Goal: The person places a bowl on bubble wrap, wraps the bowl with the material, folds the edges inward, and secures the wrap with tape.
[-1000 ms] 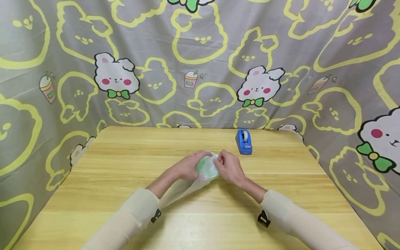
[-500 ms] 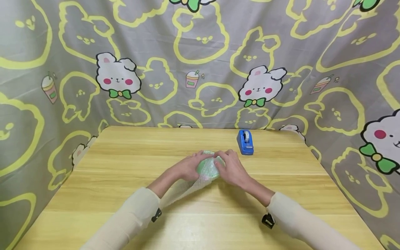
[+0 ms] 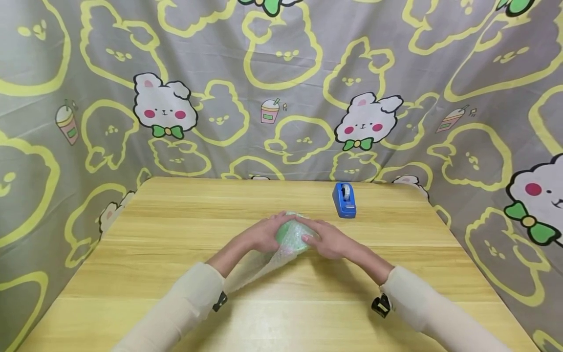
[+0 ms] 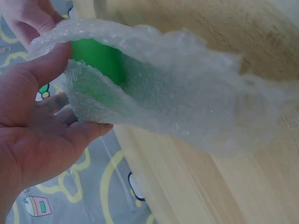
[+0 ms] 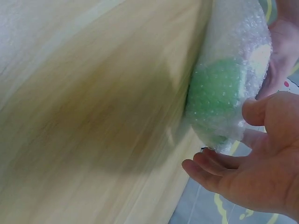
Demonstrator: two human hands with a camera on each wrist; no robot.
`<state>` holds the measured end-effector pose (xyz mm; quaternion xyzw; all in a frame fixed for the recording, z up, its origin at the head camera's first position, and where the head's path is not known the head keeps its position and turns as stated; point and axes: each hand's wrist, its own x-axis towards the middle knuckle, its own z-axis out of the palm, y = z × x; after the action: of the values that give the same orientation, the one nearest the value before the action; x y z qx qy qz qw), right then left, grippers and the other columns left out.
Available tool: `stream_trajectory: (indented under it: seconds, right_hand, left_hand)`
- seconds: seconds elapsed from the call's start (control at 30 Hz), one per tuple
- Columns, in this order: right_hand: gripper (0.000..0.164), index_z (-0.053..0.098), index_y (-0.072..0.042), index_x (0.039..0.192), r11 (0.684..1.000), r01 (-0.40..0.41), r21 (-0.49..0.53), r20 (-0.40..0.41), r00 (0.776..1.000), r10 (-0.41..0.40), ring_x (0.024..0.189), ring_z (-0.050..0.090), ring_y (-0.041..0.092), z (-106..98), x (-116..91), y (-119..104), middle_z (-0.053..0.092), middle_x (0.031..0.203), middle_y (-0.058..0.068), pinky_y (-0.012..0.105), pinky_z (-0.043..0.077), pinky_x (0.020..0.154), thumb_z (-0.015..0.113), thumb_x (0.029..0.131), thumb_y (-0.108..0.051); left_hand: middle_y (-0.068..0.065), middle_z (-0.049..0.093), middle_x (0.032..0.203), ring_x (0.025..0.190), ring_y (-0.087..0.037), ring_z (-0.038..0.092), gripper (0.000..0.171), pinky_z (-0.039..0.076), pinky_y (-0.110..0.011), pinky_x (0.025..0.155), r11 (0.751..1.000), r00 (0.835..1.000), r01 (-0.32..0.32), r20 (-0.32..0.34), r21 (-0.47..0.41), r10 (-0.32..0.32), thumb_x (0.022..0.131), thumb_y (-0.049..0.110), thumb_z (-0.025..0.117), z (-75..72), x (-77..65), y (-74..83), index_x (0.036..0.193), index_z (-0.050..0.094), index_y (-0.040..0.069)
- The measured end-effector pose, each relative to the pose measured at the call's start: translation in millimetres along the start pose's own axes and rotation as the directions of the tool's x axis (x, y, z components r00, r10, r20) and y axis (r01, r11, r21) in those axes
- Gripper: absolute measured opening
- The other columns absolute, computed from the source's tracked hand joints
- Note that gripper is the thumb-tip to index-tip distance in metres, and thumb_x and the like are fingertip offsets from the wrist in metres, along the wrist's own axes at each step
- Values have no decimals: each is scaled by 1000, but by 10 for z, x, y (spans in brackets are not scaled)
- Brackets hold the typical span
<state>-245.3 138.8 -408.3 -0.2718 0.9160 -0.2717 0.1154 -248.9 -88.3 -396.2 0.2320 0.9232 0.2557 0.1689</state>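
A smooth green object with rounded sides lies inside a sheet of clear bubble wrap, one end of which stands open toward the left wrist camera. My left hand grips the wrapped object from the left, with the thumb at the wrap's edge and the fingers around the far side. From the right, my right hand holds the bundle, its thumb on the bubble wrap and its fingers around the end in the right wrist view. A loose tail of wrap trails toward the left forearm.
A blue tape dispenser with a roll of clear tape stands on the wooden table, behind and to the right of the hands. A patterned grey curtain encloses the table's back and sides.
My right hand has loosened from its bunched, pinching pose at the wrap's edge and spread over the bundle's right side. The left hand keeps its hold, and the tape dispenser stays put.
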Motion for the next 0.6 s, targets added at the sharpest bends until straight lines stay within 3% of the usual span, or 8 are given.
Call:
stream_trajectory:
  seconds: [0.1, 0.2, 0.33, 0.43, 0.5, 0.6]
  right_hand:
    - [55, 33, -14, 160, 1000, -2, 8, -4, 1000, 2, 143, 39, 48, 12, 1, -2, 43, 155, 27, 63, 31, 117, 49, 108, -24]
    - [55, 33, -13, 160, 1000, -10, 16, -11, 1000, 10, 143, 38, 48, 21, 2, -11, 42, 155, 28, 63, 31, 117, 48, 108, -23]
    - [55, 34, -15, 159, 999, -41, 17, -19, 999, 41, 142, 39, 48, 35, 3, -22, 41, 154, 29, 64, 31, 116, 48, 108, -26]
    - [54, 36, -17, 159, 997, -67, 25, -21, 998, 67, 142, 40, 48, 43, 1, -21, 41, 154, 29, 65, 31, 115, 49, 108, -28]
    - [54, 36, -18, 159, 997, -73, 26, -24, 997, 73, 141, 41, 48, 52, 1, -12, 41, 154, 29, 66, 32, 114, 49, 108, -28]
    - [54, 36, -20, 159, 996, -82, 24, -29, 996, 83, 142, 41, 47, 67, 6, 4, 41, 155, 27, 65, 32, 114, 49, 107, -29]
  left_hand:
    - [-20, 16, 169, 151, -48, 22, 97, 35, -60, 116, 1000, 1000, -2, 25, -14, 2, 76, -15, 64, -28, 14, -11, 161, 31, 21]
    - [-20, 12, 169, 152, -44, 22, 98, 43, -57, 110, 998, 998, -13, 68, -64, 18, 76, -13, 65, -82, 28, -41, 161, 30, 21]
    - [-16, 10, 171, 155, -38, 19, 93, 37, -56, 115, 974, 992, 3, 127, -228, 27, 80, -8, 66, -156, 42, -101, 161, 31, 21]
    - [-14, 15, 170, 155, -38, 17, 73, 22, -58, 122, 932, 988, 44, 154, -360, 13, 95, 8, 64, -184, 51, -136, 160, 33, 20]
    - [-15, 21, 169, 154, -39, 20, 63, 24, -59, 121, 913, 989, 64, 151, -404, -3, 102, 25, 61, -183, 57, -136, 159, 35, 20]
    - [-15, 26, 167, 152, -39, 26, 70, 28, -60, 119, 940, 992, 70, 121, -335, -31, 100, 47, 61, -161, 60, -94, 159, 35, 21]
